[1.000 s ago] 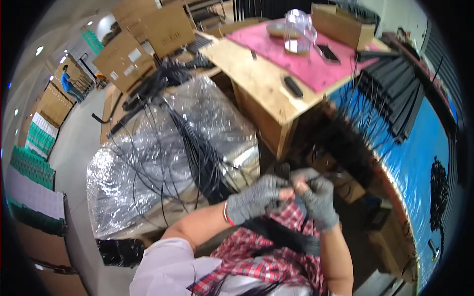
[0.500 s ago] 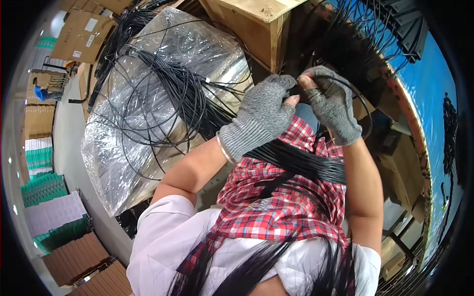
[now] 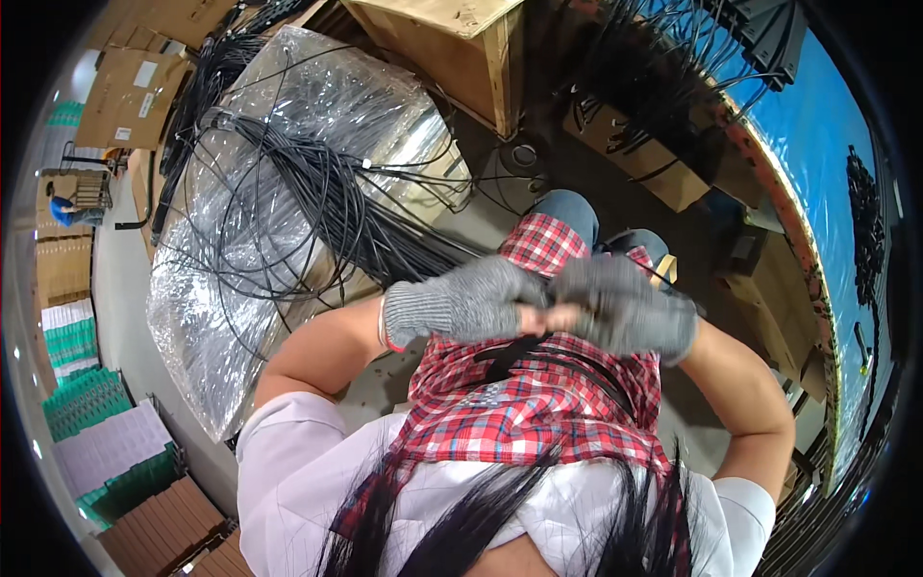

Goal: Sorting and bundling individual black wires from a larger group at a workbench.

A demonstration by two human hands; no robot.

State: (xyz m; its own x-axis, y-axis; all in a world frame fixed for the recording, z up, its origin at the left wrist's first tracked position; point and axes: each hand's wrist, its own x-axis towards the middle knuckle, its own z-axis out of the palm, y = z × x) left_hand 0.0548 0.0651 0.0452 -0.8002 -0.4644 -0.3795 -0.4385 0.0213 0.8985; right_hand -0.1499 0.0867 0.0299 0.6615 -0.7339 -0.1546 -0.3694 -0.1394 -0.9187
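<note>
My left hand (image 3: pixel 471 300), in a grey knit glove with bare fingertips, is over my lap with its fingers curled closed. My right hand (image 3: pixel 627 308), gloved alike, meets it thumb to thumb, also closed and smeared by motion. What they pinch is hidden between the fingers. A thick bundle of black cables (image 3: pixel 356 216) runs from the left toward my lap and passes out of sight at my hands. Under them lies a red plaid apron (image 3: pixel 538 423) with a black strap (image 3: pixel 505 361) across it.
Clear plastic wrap (image 3: pixel 216 288) covers the pallet load beneath the cables. A wooden crate (image 3: pixel 442 58) stands ahead. To the right are a blue-covered table (image 3: pixel 817 183) with black cabled parts and cardboard boxes (image 3: pixel 764 298) below. A person (image 3: pixel 62 210) is far left.
Both hands have dropped toward my lap and come together, thumbs meeting. The cable loop behind my right hand no longer shows. My view has shifted, revealing my knees and the floor ahead.
</note>
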